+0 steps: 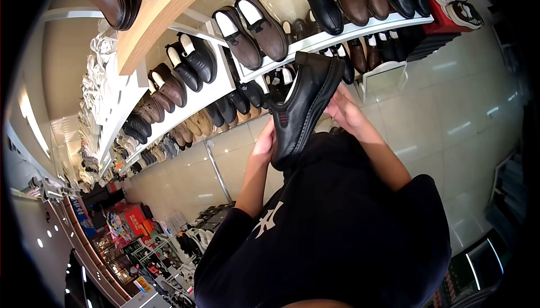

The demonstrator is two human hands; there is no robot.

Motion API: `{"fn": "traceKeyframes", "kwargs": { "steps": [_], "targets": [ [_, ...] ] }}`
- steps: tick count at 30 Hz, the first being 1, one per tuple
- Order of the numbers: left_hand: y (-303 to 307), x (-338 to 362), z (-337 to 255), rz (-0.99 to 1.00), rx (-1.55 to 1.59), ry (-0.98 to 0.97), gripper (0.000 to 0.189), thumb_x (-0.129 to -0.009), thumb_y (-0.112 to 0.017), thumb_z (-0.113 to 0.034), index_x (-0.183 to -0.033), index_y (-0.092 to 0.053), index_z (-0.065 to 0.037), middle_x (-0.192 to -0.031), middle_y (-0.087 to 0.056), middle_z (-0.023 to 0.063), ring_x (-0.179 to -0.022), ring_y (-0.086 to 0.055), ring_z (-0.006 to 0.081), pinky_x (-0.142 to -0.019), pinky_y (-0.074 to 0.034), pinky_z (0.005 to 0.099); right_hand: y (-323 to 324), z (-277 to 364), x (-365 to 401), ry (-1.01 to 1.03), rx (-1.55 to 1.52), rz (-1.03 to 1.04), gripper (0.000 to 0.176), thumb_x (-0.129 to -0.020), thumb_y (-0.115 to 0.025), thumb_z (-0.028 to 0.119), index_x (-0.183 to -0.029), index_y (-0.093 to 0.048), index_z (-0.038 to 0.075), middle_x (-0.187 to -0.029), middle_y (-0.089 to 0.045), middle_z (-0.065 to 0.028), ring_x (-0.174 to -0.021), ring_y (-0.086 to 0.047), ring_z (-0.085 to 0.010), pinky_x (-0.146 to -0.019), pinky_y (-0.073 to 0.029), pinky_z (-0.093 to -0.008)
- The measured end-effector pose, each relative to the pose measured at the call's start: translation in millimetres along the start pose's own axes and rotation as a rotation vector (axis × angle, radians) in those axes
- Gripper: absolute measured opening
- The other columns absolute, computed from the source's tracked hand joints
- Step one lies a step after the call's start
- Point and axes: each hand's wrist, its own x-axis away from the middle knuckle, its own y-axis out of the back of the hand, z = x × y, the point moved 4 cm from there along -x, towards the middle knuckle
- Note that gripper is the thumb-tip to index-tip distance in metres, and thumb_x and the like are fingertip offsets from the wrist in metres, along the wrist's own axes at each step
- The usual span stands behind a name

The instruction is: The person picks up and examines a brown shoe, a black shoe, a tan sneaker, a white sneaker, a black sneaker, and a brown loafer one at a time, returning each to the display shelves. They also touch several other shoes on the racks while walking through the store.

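Note:
A black leather shoe (304,103) is held up in front of my chest, tilted, with its thick stitched sole facing right and its toe pointing down. My left hand (266,141) grips it near the toe, the fingers mostly hidden behind the upper. On the sole side, my right hand (344,108) holds it toward the heel, with some fingers out of sight behind it. A pale lining shows at the shoe's opening. Just beyond it, a pair of brown shoes (262,30) stands on the white shelf (343,36).
More shoes line the lower white shelf (211,105) and a wooden-edged shelf (163,13) at the upper left. A mirror-like panel on a white stand (385,77) is on the floor at right. Glossy tiles (444,117) cover the floor. Shop racks (157,252) fill the lower left.

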Motion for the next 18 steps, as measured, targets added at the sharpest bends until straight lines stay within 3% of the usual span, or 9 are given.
{"fn": "traceKeyframes", "kwargs": {
  "steps": [1,2,3,5,6,7,10,18],
  "targets": [
    [-2.0,1.6,-1.1,-0.007,-0.025,-0.031,0.052,-0.097,-0.037,-0.033,-0.134,-0.033,0.003,-0.132,-0.045,0.0162,-0.119,-0.046,0.0239,-0.104,-0.034,0.038,3.3,-1.4,1.5,-0.005,0.003,-0.003,0.07,-0.087,-0.058,0.037,-0.139,-0.021,0.007,-0.125,-0.047,-0.0074,-0.11,-0.051,-0.0177,-0.088,-0.046,-0.0367],
    [1.7,3.4,0.1,0.064,-0.146,0.027,0.07,-0.091,-0.047,-0.046,-0.138,-0.025,0.0,-0.137,-0.037,0.0155,-0.126,-0.038,0.0236,-0.106,-0.028,0.0367,6.2,-1.8,2.8,-0.018,0.016,-0.03,0.068,-0.089,-0.055,0.036,-0.14,-0.021,0.007,-0.129,-0.045,-0.0084,-0.114,-0.049,-0.0194,-0.092,-0.043,-0.0381],
    [6.7,2.9,3.8,0.067,-0.141,0.027,0.07,-0.091,-0.047,-0.046,-0.138,-0.025,0.0,-0.137,-0.037,0.0155,-0.126,-0.038,0.0236,-0.106,-0.028,0.0367,7.5,-1.4,3.7,-0.029,0.03,-0.057,0.065,-0.091,-0.052,0.036,-0.14,-0.021,0.007,-0.133,-0.043,-0.0093,-0.118,-0.047,-0.021,-0.095,-0.041,-0.0395],
    [8.7,6.6,10.2,0.194,-0.688,-0.106,0.085,-0.078,-0.063,-0.055,-0.132,-0.032,0.003,-0.122,-0.05,0.0176,-0.102,-0.057,0.0263,-0.091,-0.044,0.0426,10.5,-7.7,6.8,-0.034,0.036,-0.095,0.065,-0.091,-0.053,0.032,-0.14,-0.019,0.008,-0.132,-0.044,-0.0091,-0.117,-0.048,-0.0201,-0.095,-0.042,-0.0374],
    [9.4,7.9,15.4,0.085,-0.647,-0.066,0.085,-0.072,-0.072,-0.047,-0.132,-0.034,0.001,-0.121,-0.05,0.0133,-0.106,-0.053,0.0228,-0.095,-0.04,0.0378,14.3,-10.6,7.7,-0.048,0.133,-0.149,0.066,-0.09,-0.054,0.032,-0.14,-0.019,0.008,-0.13,-0.044,-0.0091,-0.117,-0.048,-0.0195,-0.094,-0.042,-0.0363],
    [-4.3,7.5,14.1,0.087,-0.643,-0.066,0.085,-0.072,-0.072,-0.047,-0.132,-0.034,0.001,-0.121,-0.05,0.0133,-0.106,-0.053,0.0228,-0.095,-0.04,0.0378,17.7,-12.5,8.4,-0.062,0.23,-0.203,0.067,-0.09,-0.056,0.031,-0.14,-0.018,0.008,-0.129,-0.045,-0.0092,-0.116,-0.048,-0.019,-0.093,-0.043,-0.0352],
    [-40.9,8.0,1.3,-0.029,-0.76,-0.185,0.071,-0.07,-0.075,-0.019,-0.128,-0.039,-0.003,-0.117,-0.05,0.0062,-0.107,-0.047,0.0166,-0.095,-0.034,0.0301,18.6,-12.4,11.0,-0.116,0.195,-0.232,0.072,-0.085,-0.063,0.031,-0.138,-0.021,0.006,-0.126,-0.046,-0.0083,-0.114,-0.047,-0.0174,-0.092,-0.042,-0.0335],
    [-58.0,15.5,-3.3,0.0,-0.838,-0.295,0.075,-0.07,-0.078,-0.017,-0.13,-0.036,-0.001,-0.119,-0.05,0.0085,-0.112,-0.046,0.0178,-0.097,-0.034,0.0316,7.4,0.5,14.7,-0.02,0.195,-0.231,0.067,-0.079,-0.067,0.025,-0.132,-0.032,0.003,-0.122,-0.048,-0.0076,-0.114,-0.046,-0.0171,-0.097,-0.035,-0.0319]
  ]
}}
